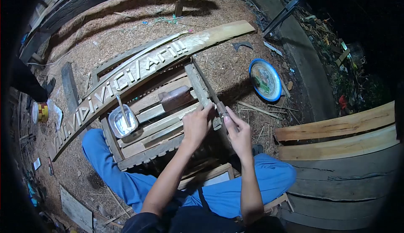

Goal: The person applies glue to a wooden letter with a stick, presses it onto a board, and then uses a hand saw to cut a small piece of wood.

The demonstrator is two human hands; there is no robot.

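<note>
My right hand (238, 136) is closed around the brown handle of a long, thin, dark tool (221, 108); whether it is a knife or a saw I cannot tell. My left hand (197, 125) is closed beside it, thumb and fingers pinching a small pale piece of wood (205, 105) over the right end of a slatted wooden crate (151, 148). A brown block (174, 99) lies on the slats. Left of it stands a clear tub (123, 122) of white paste with a stick in it. Along the crate's far side leans a curved plank (202, 40) bearing raised letters.
A blue-rimmed basin (266, 80) rests on the shavings at right. Broad planks (336, 121) lie at lower right, and a wooden bench (105, 1) spans the top left. A yellow-and-red tin (41, 112) sits at far left, near another person's dark-clothed leg (29, 81).
</note>
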